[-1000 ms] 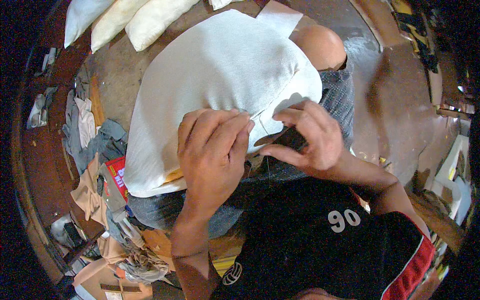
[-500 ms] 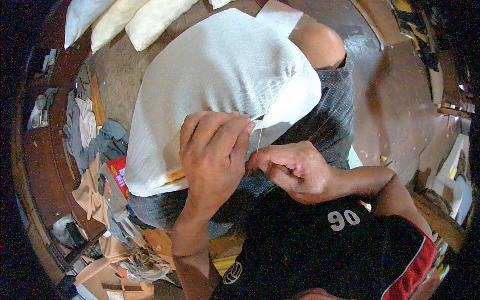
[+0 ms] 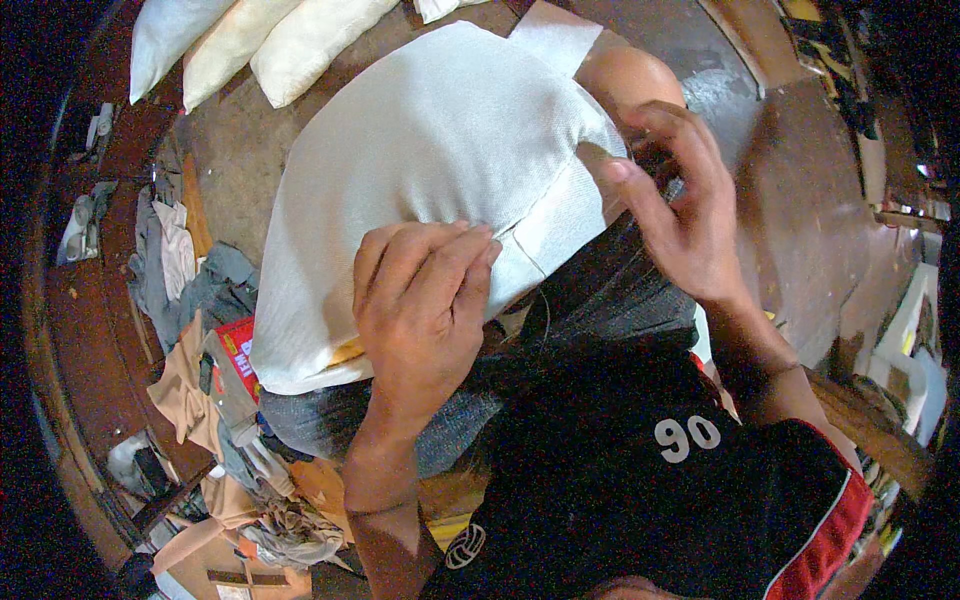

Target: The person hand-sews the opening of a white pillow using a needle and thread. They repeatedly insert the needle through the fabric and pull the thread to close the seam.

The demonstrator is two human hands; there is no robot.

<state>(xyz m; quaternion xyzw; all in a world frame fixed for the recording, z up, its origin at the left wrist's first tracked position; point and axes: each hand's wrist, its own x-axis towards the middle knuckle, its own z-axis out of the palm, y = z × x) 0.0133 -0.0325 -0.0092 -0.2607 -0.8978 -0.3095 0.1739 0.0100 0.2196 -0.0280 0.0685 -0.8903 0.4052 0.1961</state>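
Okay, so there's a big white cushion (image 3: pixel 400 140) lying across the person's lap, roughly 11 o'clock from the middle of the view. Left hand (image 3: pixel 420 295) is clamped on its edge, fingertips bunched together right at the seam (image 3: pixel 545 200). Right hand (image 3: pixel 690 215) is up at 2 o'clock near the cushion's far corner, thumb and fingers apart. A thin thread (image 3: pixel 529 251) runs off the seam toward 4 o'clock from the left fingertips, then dangles over the dark pants (image 3: pixel 310 425). Over at 11 o'clock, pale pillows (image 3: pixel 320 45) lie on the floor (image 3: pixel 240 150). Grey cloth (image 3: pixel 225 275) and a red package (image 3: pixel 238 345) sit around 9 o'clock.
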